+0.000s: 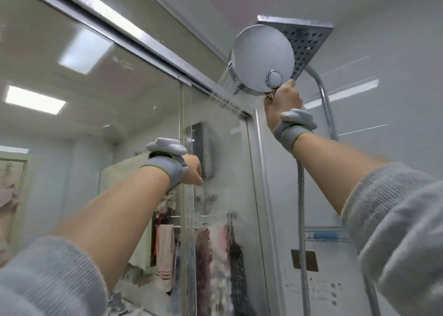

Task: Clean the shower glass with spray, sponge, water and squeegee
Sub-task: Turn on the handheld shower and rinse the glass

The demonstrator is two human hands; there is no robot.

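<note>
I have my right hand [284,99] raised high, fingers wrapped round the handle of the round chrome hand shower head [262,59], with its ribbed metal hose [302,220] hanging down below that wrist. Water is spraying from the head's face, leftward and down onto the top of the clear shower glass panel [215,220], just under the brushed metal top rail [119,26].

My left hand [195,172] is lower and to the left of the right, up against the wet glass. Just beyond its knuckles sits a dark, soft-edged rectangular shape, possibly the sponge, but I cannot tell whether it is in my grip or something seen through the glass; the fingers are hidden, so I cannot say whether they are curled or flat. Foam and running droplets streak the pane below that hand.

I judge this to be the rinse stage, with the squeegee pass left to do; no squeegee is in view.

The risks as I see them: the spray strikes very close to the rail, so tilting the head upward could send water over the top and out of the enclosure. A wet handle could twist in my grip. Suds left beside my left hand would smear later.
</note>
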